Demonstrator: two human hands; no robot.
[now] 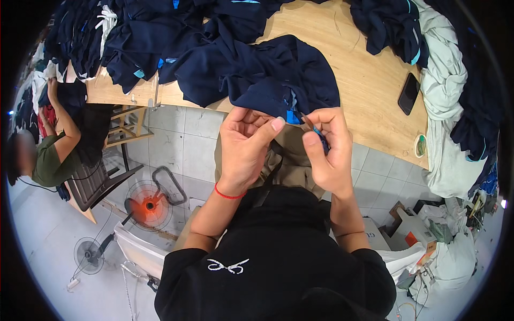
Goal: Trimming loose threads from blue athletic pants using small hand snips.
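Note:
A navy garment [251, 69] lies bunched over the table's near edge, and a small bright blue tab [293, 116] shows at its lower hem. My left hand [247, 144] is closed, thumb and fingers pinching the hem just left of that tab. In my closed right hand [333, 152] is a pair of small thread snips [320, 135] with blue on the handle. Their dark tip points at the hem, close to the blue tab. Whether the blades touch the cloth I cannot tell.
The wooden table [369, 101] carries more navy garments [155, 37] at the far left and a black phone [409, 93] at right. Pale green cloth [444, 80] hangs over its right edge. Another person [51, 150] works at left, near standing fans [147, 206].

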